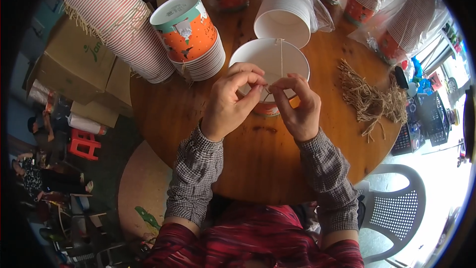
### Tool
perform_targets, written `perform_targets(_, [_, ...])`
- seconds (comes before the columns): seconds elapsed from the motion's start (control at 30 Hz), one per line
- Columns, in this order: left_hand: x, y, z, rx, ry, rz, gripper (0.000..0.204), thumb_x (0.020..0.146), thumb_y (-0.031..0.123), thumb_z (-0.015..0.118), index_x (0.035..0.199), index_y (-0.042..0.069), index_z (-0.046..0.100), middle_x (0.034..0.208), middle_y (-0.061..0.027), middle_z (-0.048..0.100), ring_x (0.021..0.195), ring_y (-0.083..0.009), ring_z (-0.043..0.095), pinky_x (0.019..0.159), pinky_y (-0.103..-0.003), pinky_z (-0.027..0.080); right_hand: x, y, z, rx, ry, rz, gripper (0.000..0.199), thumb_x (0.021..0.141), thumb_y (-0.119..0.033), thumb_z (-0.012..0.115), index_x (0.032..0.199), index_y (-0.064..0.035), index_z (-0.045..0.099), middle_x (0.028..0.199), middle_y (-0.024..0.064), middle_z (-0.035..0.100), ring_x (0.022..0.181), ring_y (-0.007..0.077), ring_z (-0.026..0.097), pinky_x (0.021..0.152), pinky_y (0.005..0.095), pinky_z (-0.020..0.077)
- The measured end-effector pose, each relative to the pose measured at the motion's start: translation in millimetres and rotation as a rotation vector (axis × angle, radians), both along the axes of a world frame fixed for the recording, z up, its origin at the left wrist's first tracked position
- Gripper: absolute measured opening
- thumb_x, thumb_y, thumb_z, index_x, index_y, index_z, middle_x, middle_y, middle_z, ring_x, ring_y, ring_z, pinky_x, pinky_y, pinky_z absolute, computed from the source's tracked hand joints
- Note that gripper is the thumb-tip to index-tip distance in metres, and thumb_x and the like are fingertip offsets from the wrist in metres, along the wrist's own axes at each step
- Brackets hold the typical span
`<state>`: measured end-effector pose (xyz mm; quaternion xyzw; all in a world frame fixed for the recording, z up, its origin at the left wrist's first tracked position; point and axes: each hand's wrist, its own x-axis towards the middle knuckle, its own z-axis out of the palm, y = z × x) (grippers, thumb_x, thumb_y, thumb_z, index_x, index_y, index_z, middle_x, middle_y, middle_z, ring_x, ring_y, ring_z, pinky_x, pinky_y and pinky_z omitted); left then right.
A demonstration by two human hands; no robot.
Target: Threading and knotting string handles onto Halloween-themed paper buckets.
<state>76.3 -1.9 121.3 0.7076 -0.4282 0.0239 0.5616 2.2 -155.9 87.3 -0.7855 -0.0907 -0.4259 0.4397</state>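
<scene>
On the round wooden table point(248, 168) in front of me stands an orange paper bucket with a white inside point(296, 62). A thin cord point(282, 62) runs from its far rim down across the inside. My left hand point(233, 100) and my right hand point(299, 106) meet over the bucket's near rim. Thumb and forefinger of each pinch a thin brown string point(267, 91) there. Whether it is knotted at the rim is hidden by the fingers. A loose heap of brown strings point(372, 99) lies to the right.
Left of the bucket are a short stack topped by an orange bucket point(182, 32) and a tall leaning stack point(119, 22). White buckets point(282, 22) in plastic stand behind; bagged stacks point(406, 30) stand far right. Around the table are cardboard boxes point(74, 64), a grey chair point(396, 208) and people point(44, 178).
</scene>
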Motion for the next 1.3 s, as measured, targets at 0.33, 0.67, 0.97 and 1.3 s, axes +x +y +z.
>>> perform_targets(0.33, [-19,-5,4,0.071,0.187,0.126,0.006,0.084,0.001,0.061,0.089,-0.002,0.061,0.077,-0.0063,0.065,0.068,-0.0096,0.064,0.057,-0.024,0.05,-6,-1,1,-0.123,-0.024,-0.034,0.014,0.076,-0.003,0.068,0.088,-0.006,0.061,0.086,0.0057,0.066,0.084,0.029,0.061,0.088,0.0397,0.047])
perform_targets(0.67, [-26,-8,-4,0.141,-0.182,0.221,0.008,0.081,0.0,0.065,0.088,0.0,0.06,0.078,-0.0074,0.064,0.067,-0.015,0.064,0.062,-0.027,0.051,-18,-9,-7,-0.154,0.041,-0.04,0.014,0.078,0.001,0.065,0.09,-0.0046,0.06,0.093,0.0065,0.068,0.094,0.0296,0.063,0.095,0.0405,0.0462])
perform_targets(0.97, [-29,-6,-2,0.244,-0.206,0.254,0.007,0.079,0.002,0.067,0.085,0.002,0.062,0.068,-0.0055,0.057,0.054,-0.0133,0.049,0.051,-0.029,0.041,-20,-10,-6,-0.219,-0.017,-0.071,0.016,0.077,0.001,0.066,0.091,-0.0037,0.059,0.1,0.0074,0.066,0.096,0.0303,0.061,0.095,0.0402,0.0474])
perform_targets(1.3, [-36,-8,-2,0.233,-0.114,0.238,0.008,0.081,0.004,0.067,0.089,0.0,0.065,0.073,-0.0086,0.064,0.057,-0.0129,0.058,0.053,-0.026,0.046,-18,-10,-11,-0.25,-0.029,-0.144,0.018,0.075,0.0,0.068,0.09,-0.0044,0.059,0.102,0.0068,0.065,0.101,0.0314,0.057,0.088,0.0401,0.047])
